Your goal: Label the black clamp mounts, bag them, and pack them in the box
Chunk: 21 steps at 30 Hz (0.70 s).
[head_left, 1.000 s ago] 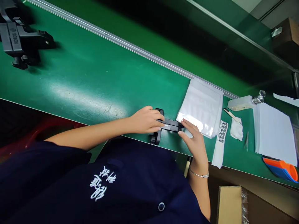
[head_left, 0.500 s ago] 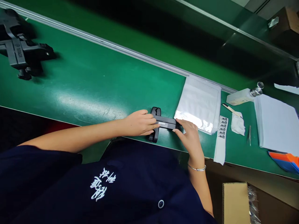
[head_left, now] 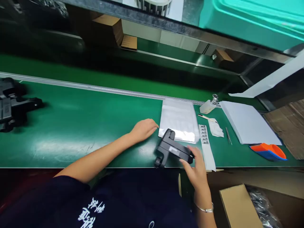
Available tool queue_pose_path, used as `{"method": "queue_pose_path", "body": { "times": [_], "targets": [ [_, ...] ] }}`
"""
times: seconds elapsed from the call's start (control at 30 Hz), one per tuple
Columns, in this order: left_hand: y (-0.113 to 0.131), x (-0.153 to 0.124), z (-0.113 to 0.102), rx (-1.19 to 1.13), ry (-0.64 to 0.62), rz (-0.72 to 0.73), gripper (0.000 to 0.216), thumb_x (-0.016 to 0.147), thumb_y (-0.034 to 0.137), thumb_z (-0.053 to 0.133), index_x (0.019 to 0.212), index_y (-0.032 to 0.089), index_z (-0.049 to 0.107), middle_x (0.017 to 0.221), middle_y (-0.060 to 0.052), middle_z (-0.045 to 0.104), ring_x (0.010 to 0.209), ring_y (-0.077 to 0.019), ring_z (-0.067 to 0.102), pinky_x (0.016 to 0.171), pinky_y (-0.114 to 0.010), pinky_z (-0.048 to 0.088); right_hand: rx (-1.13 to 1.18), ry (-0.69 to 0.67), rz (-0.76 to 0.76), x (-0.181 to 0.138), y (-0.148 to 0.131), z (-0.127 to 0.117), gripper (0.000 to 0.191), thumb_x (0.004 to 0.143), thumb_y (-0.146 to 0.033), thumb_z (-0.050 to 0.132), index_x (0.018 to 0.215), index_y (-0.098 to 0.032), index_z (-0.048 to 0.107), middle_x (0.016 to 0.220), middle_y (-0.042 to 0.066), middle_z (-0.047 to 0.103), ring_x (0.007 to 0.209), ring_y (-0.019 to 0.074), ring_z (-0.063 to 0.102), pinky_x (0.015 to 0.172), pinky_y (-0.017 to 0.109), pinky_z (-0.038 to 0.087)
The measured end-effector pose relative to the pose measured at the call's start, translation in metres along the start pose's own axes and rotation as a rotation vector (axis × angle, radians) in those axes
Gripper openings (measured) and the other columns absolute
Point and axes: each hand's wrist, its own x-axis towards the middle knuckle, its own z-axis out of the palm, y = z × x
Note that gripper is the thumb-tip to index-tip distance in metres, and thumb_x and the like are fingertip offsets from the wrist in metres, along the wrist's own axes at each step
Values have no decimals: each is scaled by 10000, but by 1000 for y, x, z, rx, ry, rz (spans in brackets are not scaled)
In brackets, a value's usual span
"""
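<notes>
My right hand (head_left: 196, 167) grips one end of a black T-shaped plastic holder (head_left: 174, 149), thumb on the near side and fingers on the far side. The holder is tilted, its crosspiece pointing left, and a small white label shows on its stem. My left hand (head_left: 143, 129) is off the holder, with its fingers curled together and the tips at the left edge of a stack of clear plastic bags (head_left: 179, 118). Its thumb is hidden, so whether it pinches a bag does not show.
More black holders (head_left: 11, 104) lie at the far left. Right of the bags are a label strip (head_left: 206, 145), bottle (head_left: 207, 106), cloth (head_left: 216, 128), tweezers (head_left: 228, 136), white sheets (head_left: 251, 123) and an orange-blue item (head_left: 268, 151). A shelf edge (head_left: 178, 28) crosses above; a carton (head_left: 239, 205) stands below.
My left hand has let go of the holder and moved to the bags' edge. My right hand has kept hold of the holder and tilted it. The view has shifted, showing the shelf above.
</notes>
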Motion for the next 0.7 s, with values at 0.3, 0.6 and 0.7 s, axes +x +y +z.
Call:
{"method": "queue_pose_path", "body": {
  "times": [0.3, 0.6, 0.7],
  "targets": [
    [51, 40, 71, 183, -350, 256, 216, 943, 132, 430, 1005, 147, 636, 913, -113, 670, 863, -234, 631, 677, -325, 517, -108, 470, 372, -23, 26, -30, 479, 867, -376, 661, 1298, -218, 526, 1189, 129, 610, 1108, 290, 599, 935, 490, 509],
    [24, 88, 41, -261, -442, -148, 107, 744, 180, 553, 702, 170, 652, 682, -19, 663, 639, -167, 614, 598, -262, 482, -73, 514, 245, -22, 29, -33, 470, 858, -329, 688, 1289, -244, 520, 1157, 109, 627, 1088, 278, 609, 998, 523, 477],
    [11, 114, 21, -286, -408, -217, 134, 761, 229, 566, 714, 160, 670, 653, -24, 664, 606, -160, 613, 588, -259, 483, -72, 516, 207, -19, 25, -35, 466, 864, -323, 683, 1290, -252, 510, 1147, 102, 623, 1069, 272, 617, 1023, 543, 460]
  ]
}}
